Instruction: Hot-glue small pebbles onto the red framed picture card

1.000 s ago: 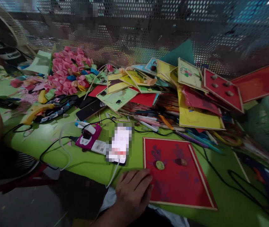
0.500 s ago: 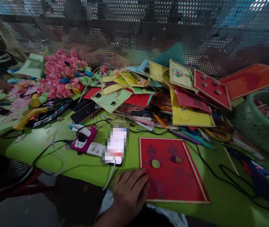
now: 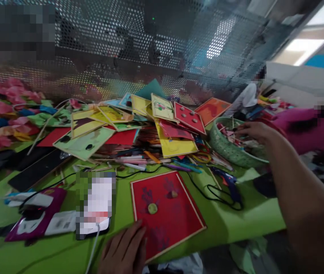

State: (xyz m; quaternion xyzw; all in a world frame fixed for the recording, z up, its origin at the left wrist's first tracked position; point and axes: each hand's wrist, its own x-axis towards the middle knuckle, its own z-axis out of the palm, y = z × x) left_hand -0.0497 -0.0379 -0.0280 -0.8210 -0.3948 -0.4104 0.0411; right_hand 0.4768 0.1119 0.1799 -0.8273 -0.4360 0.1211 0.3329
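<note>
My left hand [image 3: 124, 249] lies flat with its fingers apart on the near corner of a red framed card [image 3: 176, 220]. The card rests on the green table [image 3: 236, 224] and carries a green pebble [image 3: 152, 208] and a brown pebble [image 3: 174, 194]. My right arm reaches from the lower right, and my right hand [image 3: 251, 131] is over the green woven basket [image 3: 224, 149], fingertips dipping among its contents. Whether it grips anything is unclear.
A phone [image 3: 96, 207] on a cable lies left of the card, beside a magenta charger block [image 3: 36, 222]. Behind is a pile of coloured cards [image 3: 150, 121] and pens. A blue glue gun [image 3: 230, 184] and black cord lie right. Pink paper flowers [image 3: 5, 102] far left. A person in pink [image 3: 307, 129] sits right.
The view swung to the right and the basket came into sight. My right arm has come into view, reaching to the basket. My left hand stays on the red card's corner.
</note>
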